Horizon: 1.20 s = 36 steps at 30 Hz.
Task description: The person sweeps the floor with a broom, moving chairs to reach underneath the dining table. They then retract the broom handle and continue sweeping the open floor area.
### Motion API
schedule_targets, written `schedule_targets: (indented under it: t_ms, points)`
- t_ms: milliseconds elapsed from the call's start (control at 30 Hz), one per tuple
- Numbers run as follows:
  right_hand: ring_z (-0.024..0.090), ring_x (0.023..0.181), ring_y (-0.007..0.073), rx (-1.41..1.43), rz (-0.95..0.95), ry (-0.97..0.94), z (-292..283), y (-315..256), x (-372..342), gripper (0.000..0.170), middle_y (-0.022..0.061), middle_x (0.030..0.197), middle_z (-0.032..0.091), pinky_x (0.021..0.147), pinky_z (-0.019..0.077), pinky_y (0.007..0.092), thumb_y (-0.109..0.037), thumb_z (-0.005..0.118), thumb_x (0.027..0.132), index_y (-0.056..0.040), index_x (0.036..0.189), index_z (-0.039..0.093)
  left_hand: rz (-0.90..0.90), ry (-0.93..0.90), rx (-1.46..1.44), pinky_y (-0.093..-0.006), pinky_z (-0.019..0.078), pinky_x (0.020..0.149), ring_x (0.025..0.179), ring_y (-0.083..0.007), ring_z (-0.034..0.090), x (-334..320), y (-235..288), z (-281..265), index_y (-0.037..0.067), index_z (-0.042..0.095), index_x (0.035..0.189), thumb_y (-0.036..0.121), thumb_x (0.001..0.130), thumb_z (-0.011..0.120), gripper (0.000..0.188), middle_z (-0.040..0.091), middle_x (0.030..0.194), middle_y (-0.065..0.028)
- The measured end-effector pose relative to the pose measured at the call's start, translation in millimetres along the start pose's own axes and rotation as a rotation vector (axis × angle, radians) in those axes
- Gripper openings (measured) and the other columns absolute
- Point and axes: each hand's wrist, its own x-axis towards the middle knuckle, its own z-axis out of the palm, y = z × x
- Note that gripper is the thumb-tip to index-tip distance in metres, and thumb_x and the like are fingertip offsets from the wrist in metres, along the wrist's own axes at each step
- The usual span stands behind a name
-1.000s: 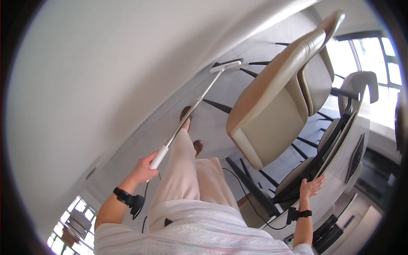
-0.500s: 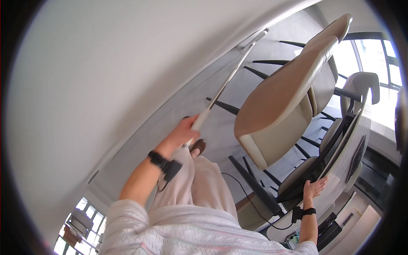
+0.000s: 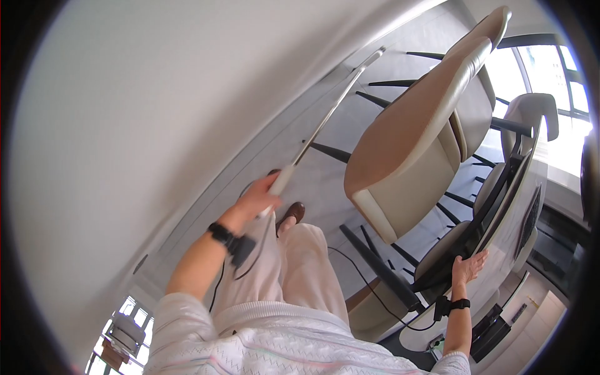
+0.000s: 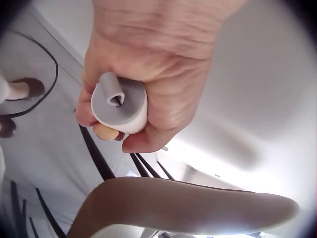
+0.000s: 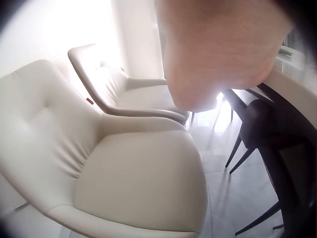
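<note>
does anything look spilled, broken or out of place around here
Nothing stands out: the visible floor shows no spill, the near chair shows no damage, and the left hand grips the pole. The steep slant in the head view probably comes from camera tilt and lens distortion.

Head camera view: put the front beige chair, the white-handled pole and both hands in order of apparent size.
Largest to smallest:
1. Front beige chair
2. White-handled pole, by length, though thin
3. Left hand and right hand: too alike to rank
</note>
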Motion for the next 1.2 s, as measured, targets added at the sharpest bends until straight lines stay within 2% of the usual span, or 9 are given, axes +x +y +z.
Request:
schedule_targets:
  t_ms: [100,200,267,333,500,700,867,1000,1200]
  points:
    - [0.023,0.129,0.0297,-0.004,-0.004,-0.016,-2,0,0,0.089,0.0114,0.142,0.018,0.098,0.0318,0.0453,-0.013,0.062,0.067,-0.0065,0.138,0.009,-0.116,0.094,0.061,-0.0245,0.0449,0.07,0.085,-0.0113,0.052,-93,-24,-22,0.006,0.04,0.129,-0.004,0.064,0.055,0.068,0.055,0.096,-0.0051]
    - [0.022,0.129,0.0298,0.004,-0.009,-0.018,0,2,1,0.089,0.0113,0.142,0.018,0.098,0.0317,0.0453,-0.014,0.062,0.067,-0.0061,0.138,0.009,-0.242,0.122,0.105,-0.0236,0.0439,0.054,0.064,-0.0095,0.052,-185,-31,-31,0.003,0.038,0.13,-0.004,0.064,0.055,0.069,0.056,0.083,-0.0031]
    - [0.022,0.129,0.0298,0.01,-0.012,-0.021,-3,1,1,0.089,0.0114,0.142,0.018,0.099,0.0314,0.0451,-0.015,0.062,0.067,-0.0058,0.138,0.008,-0.262,0.136,0.042,-0.0227,0.041,0.047,0.056,-0.008,0.049,-229,-18,-21,0.004,0.037,0.131,-0.004,0.064,0.055,0.069,0.053,0.076,-0.0021]
    - [0.022,0.129,0.0298,0.017,-0.01,-0.029,-1,-1,0,0.09,0.0115,0.142,0.018,0.099,0.0311,0.045,-0.015,0.062,0.067,-0.0054,0.138,0.008,-0.264,0.168,0.018,-0.0225,0.0409,0.048,0.056,-0.0078,0.049,-249,-19,-9,0.004,0.036,0.131,-0.003,0.065,0.055,0.069,0.052,0.075,-0.002]
    - [0.022,0.129,0.0298,-0.014,-0.016,-0.02,1,2,2,0.09,0.0122,0.142,0.019,0.099,0.0314,0.0452,-0.016,0.062,0.067,-0.0043,0.138,0.007,-0.205,0.181,-0.06,-0.0216,0.0402,0.048,0.055,-0.007,0.048,-214,0,18,0.005,0.035,0.132,-0.001,0.068,0.056,0.068,0.05,0.071,-0.0007]
    - [0.023,0.129,0.0301,-0.036,-0.021,0.001,4,3,3,0.089,0.0121,0.142,0.019,0.098,0.0322,0.046,-0.017,0.062,0.068,-0.0038,0.138,0.008,0.018,-0.029,-0.236,-0.0224,0.0394,0.045,0.051,-0.0079,0.047,-79,12,29,0.004,0.042,0.126,0.0,0.071,0.055,0.057,0.049,0.07,-0.0008]
    - [0.024,0.128,0.0304,-0.042,0.003,-0.024,-6,-4,2,0.087,0.0125,0.141,0.02,0.098,0.0323,0.0469,-0.017,0.062,0.068,-0.0036,0.137,0.01,0.014,-0.02,-0.269,-0.0226,0.0376,0.041,0.046,-0.0091,0.048,-13,12,41,0.001,0.044,0.121,-0.001,0.069,0.056,0.054,0.048,0.065,-0.0017]
    - [0.024,0.128,0.0305,-0.004,-0.041,0.032,5,4,3,0.086,0.0125,0.141,0.021,0.098,0.0323,0.0473,-0.018,0.062,0.068,-0.0047,0.137,0.012,-0.041,0.029,-0.253,-0.0215,0.0366,0.04,0.045,-0.0081,0.045,-59,-13,18,0.005,0.041,0.126,0.001,0.069,0.055,0.058,0.049,0.066,-0.0006]
    - [0.023,0.129,0.0305,0.022,-0.017,0.024,-1,-1,2,0.086,0.0119,0.141,0.021,0.097,0.0324,0.0477,-0.018,0.062,0.068,-0.0064,0.137,0.013,-0.22,0.15,-0.319,-0.0228,0.037,0.038,0.045,-0.0092,0.047,-198,-52,-15,0.005,0.037,0.129,-0.001,0.07,0.056,0.062,0.05,0.068,-0.0021]
